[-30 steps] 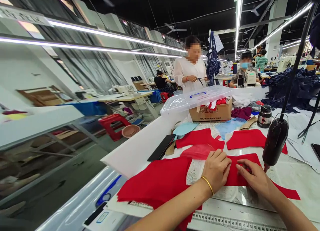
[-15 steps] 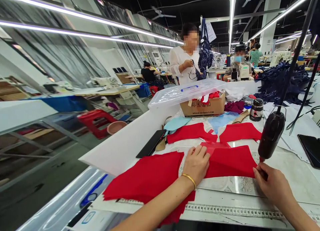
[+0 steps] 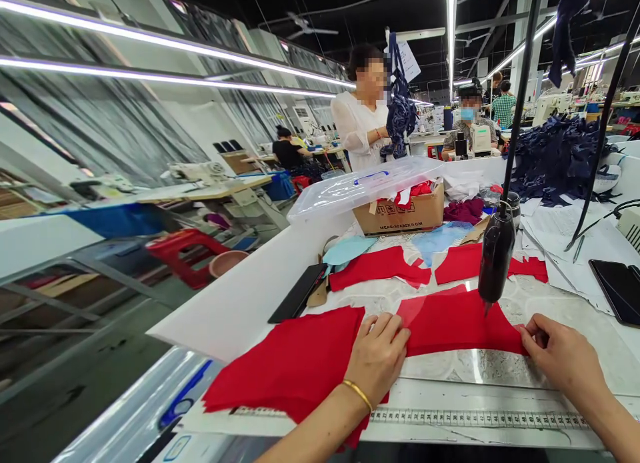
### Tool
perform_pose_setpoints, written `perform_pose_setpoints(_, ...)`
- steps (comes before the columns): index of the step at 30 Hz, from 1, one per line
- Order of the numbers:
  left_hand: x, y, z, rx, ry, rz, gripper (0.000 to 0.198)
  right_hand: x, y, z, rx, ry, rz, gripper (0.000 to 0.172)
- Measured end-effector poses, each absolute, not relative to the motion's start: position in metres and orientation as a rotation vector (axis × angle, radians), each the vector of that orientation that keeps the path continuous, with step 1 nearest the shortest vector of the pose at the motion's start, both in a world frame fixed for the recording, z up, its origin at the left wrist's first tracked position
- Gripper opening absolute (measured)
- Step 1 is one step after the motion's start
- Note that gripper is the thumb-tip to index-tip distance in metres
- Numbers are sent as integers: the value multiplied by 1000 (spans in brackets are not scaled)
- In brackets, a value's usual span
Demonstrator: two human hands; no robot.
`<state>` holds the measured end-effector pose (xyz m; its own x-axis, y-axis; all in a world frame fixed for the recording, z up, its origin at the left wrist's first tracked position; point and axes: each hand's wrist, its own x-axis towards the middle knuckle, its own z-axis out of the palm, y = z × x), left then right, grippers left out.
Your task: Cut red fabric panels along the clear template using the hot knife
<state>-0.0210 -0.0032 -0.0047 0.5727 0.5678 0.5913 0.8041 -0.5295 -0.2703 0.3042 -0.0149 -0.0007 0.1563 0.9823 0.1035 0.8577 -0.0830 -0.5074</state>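
A red cut fabric piece lies spread on the white worktable in front of me. My left hand, with a gold bangle on the wrist, pinches its left edge with curled fingers. My right hand grips its right corner. A black hanging tool on a pole points its tip down just above the piece. A larger stack of red fabric lies to the left, under my left wrist.
Two more red pieces lie farther back, beside a cardboard box under a clear plastic lid. A black phone lies at right, a dark flat object at left. A ruler strip runs along the front edge. A person in white stands behind.
My hands moved apart, the right one sliding to the piece's right corner, pulling the red piece flat. The hanging tool swung left over the piece. The view shifted rightward.
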Motion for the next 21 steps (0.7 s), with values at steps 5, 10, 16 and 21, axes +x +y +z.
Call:
perform_pose_setpoints(5,-15,-3,-8,-2347,-1084,-635,20,325,-19,0,-2001,-1704,365,35)
perform_pose_setpoints(10,-11,-8,-8,-2371,-1096,-642,22,337,-26,-7,-2006,-1673,386,37)
perform_pose_setpoints(16,-6,-9,-9,-2382,-1060,-661,24,338,-32,-1,-2124,-1604,493,37)
perform_pose_setpoints(21,-5,-7,-12,-2408,-1067,-657,24,336,-39,2,-2125,-1540,481,37)
